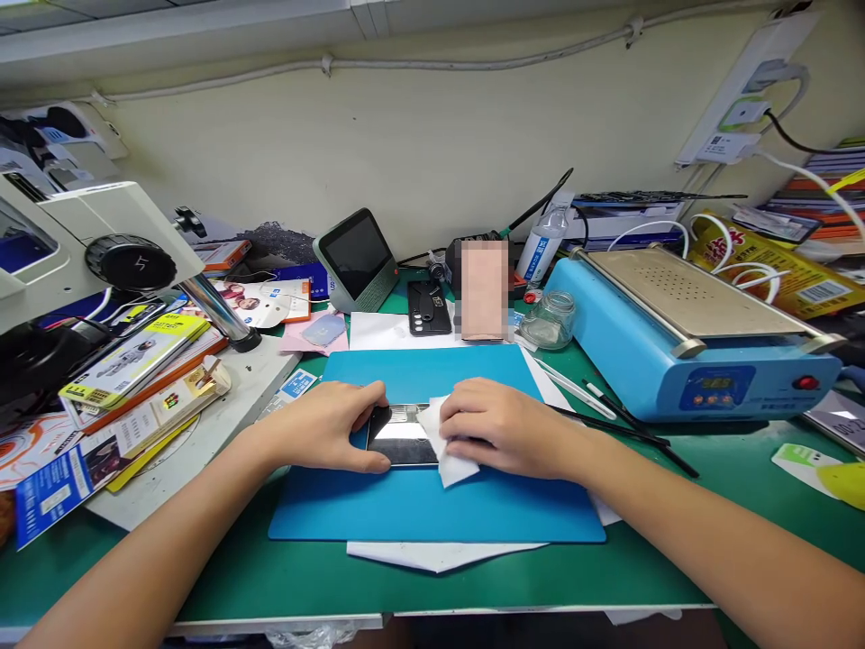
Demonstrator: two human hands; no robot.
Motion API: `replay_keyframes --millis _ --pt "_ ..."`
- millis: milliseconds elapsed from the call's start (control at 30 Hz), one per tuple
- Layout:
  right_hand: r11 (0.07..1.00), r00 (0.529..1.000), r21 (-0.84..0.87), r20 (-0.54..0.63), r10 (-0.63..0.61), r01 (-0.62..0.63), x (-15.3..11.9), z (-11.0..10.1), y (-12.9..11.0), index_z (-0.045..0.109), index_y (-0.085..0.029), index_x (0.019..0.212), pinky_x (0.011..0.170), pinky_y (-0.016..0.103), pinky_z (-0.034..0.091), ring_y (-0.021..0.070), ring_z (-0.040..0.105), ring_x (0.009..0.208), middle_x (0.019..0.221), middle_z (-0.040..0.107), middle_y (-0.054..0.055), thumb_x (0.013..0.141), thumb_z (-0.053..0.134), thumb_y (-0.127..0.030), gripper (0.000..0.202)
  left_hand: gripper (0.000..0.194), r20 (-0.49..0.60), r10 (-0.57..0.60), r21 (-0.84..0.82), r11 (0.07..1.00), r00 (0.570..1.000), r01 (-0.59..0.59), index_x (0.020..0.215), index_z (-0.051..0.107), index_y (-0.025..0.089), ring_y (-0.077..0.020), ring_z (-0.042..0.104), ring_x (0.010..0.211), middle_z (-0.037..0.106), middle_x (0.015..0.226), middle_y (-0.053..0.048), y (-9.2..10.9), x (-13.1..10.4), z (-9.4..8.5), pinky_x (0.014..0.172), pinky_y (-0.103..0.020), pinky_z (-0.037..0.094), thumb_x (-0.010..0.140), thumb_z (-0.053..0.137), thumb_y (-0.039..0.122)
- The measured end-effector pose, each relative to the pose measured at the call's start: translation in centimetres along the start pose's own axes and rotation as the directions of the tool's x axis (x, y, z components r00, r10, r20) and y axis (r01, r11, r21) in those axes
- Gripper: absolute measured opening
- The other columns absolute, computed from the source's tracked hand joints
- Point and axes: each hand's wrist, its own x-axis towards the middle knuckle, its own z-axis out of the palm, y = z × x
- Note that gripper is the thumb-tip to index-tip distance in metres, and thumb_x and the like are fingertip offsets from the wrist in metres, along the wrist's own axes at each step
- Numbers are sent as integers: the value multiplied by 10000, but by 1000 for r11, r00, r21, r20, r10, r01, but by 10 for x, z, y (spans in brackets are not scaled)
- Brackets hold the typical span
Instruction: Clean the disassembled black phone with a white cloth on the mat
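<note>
A dark, glossy smartphone (400, 443) lies sideways on a blue mat (432, 512), its surface reflecting light. My left hand (331, 425) grips its left end, thumb along the near edge and fingers curled over the far corner. In my right hand (504, 428) is a folded white tissue (457, 469), pressed against the right part of the phone. The fingers bunch over the tissue, and this hand and the tissue cover the phone's right end.
Behind the mat are a black phone case (430, 308), a smart display (358, 257), a glass jar (549, 320) and a water bottle (546, 239). A blue heating plate machine (682, 361) stands right, near thin black tools (635, 428). At left are a microscope stand (223, 311) and boxes (139, 361).
</note>
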Motion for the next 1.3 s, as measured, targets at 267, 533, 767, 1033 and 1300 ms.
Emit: replay_keyframes --millis 267,533,767,1033,1300 --pt "999 998 -32 -47 -30 29 -1 3 -3 708 -152 975 805 327 480 182 612 890 1000 710 81 997 594 -227 138 498 -2 -2 -1 1000 1000 2 1027 534 236 -188 581 728 626 847 14 -1 0 1 608 -280 348 776 655 649" --pt "1000 999 -22 -25 -20 19 0 2 -3 704 -151 970 787 315 488 185 610 905 1009 702 82 998 591 -235 143 484 -3 -7 -3 1000 1000 7 1021 528 237 -192 583 735 623 846 12 -2 0 0 614 -278 349 781 655 637" --pt "1000 999 -17 -39 -10 9 -1 0 -4 696 -154 944 794 315 489 179 616 900 985 699 82 997 593 -224 135 476 -4 -6 4 1000 1000 6 1012 529 232 -192 585 729 625 844 7 1 0 0 614 -278 353 783 647 631" --pt "1000 1000 8 -13 -10 10 -1 1 -4 703 -163 981 799 319 493 182 613 911 1008 700 84 1004 586 -244 144 516 0 -5 -8 1000 1000 5 1052 544 231 -193 590 740 629 855 5 -2 0 1 615 -283 352 781 653 656" --pt "999 1000 45 8 -8 8 -1 0 -3 705 -160 978 786 313 497 186 619 917 1021 696 88 1006 579 -237 150 522 1 -1 -25 1000 1000 1 1053 544 229 -188 580 727 615 836 15 0 -1 -2 613 -282 346 780 673 654"
